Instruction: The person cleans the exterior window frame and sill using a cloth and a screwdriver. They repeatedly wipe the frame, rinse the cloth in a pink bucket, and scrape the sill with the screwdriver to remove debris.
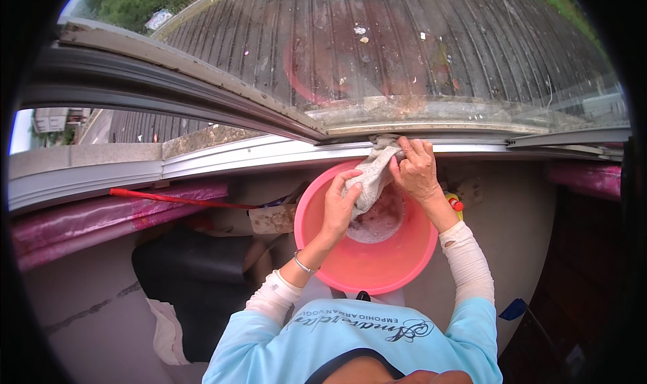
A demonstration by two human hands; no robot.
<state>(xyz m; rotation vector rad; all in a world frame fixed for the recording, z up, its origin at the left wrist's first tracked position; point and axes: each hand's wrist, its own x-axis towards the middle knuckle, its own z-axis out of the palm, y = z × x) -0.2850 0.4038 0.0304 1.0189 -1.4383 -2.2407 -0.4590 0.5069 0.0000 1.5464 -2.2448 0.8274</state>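
A wet, greyish-white cloth (374,174) stretches from the window frame (354,145) down over a pink plastic basin (389,275). My left hand (343,202) holds the cloth's lower part between thumb and fingers, above the basin. At the frame's track, my right hand (417,166) grips the upper part, its fingertips pressing the cloth on the sill edge. Foamy, cloudy water (376,225) lies in the basin. What is under the cloth at the track is hidden.
An angled window sash (202,76) stands at the left. Below the sill lie a red stick (177,198), pink wrapped rolls (91,222) and a black sheet (197,283). A yellow bottle with a red cap (456,204) is right of the basin; a blue-headed tool (513,309) is lower right.
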